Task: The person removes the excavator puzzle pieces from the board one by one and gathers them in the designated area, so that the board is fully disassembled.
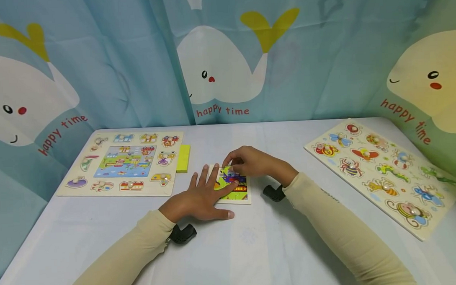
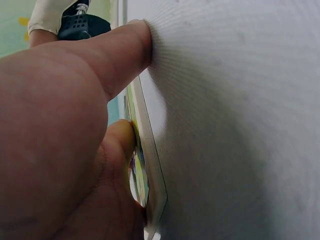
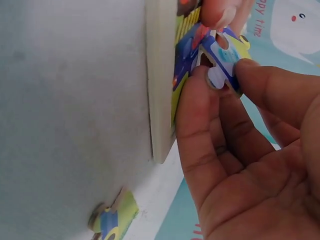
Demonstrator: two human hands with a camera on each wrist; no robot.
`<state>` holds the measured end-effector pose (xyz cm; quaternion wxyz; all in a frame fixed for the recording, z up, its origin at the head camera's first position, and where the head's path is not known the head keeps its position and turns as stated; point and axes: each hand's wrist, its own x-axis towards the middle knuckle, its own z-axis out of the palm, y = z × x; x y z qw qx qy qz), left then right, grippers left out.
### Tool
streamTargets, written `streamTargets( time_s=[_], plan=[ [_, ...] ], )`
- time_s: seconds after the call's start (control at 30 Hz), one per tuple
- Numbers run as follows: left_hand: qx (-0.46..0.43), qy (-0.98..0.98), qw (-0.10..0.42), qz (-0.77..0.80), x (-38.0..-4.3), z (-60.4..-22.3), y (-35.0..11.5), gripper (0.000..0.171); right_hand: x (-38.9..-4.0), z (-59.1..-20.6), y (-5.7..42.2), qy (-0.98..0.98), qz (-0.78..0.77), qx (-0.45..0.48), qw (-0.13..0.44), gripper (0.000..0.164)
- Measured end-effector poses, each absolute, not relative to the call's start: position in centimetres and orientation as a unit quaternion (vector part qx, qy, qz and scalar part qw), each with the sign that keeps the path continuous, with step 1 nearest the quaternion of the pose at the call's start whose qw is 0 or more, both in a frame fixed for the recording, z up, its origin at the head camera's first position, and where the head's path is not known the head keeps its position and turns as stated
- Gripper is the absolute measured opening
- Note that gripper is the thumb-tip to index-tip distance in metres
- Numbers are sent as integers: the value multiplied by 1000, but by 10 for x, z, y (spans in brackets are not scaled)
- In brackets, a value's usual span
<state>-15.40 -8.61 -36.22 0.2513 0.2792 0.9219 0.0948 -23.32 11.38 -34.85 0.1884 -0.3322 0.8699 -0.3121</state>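
A small jigsaw puzzle [image 1: 240, 195] with a colourful picture in a pale frame lies on the table. My left hand [image 1: 203, 198] is spread over its left side, fingers straight, one fingertip resting on the picture. In the left wrist view the thumb [image 2: 125, 55] touches the cloth beside the frame's edge. At the puzzle's upper right, my right hand [image 1: 253, 160] pinches a jigsaw piece [image 3: 227, 57] between thumb and fingers. This blue and yellow piece is tilted up from the picture in the right wrist view. Part of the puzzle is hidden under both hands.
Another jigsaw piece [image 3: 117, 220] lies on the cloth near the right hand. A knobbed vehicle puzzle board [image 1: 82, 188] is at the left, with a yellow block [image 1: 183, 158] against it. An insect puzzle board [image 1: 358, 165] lies at the right. Behind hangs a whale-print curtain [image 1: 135, 78].
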Motion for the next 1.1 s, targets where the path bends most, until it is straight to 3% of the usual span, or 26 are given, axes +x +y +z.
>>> streamTargets(
  time_s=[0.4,1.1],
  plan=[
    [277,922,252,96,-154,-364,-87,79,-234,-354,117,856,-353,-314,210,19],
    [278,923,247,95,-153,-363,-86,79,-237,-344,140,880,-344,-277,177,21]
  ],
)
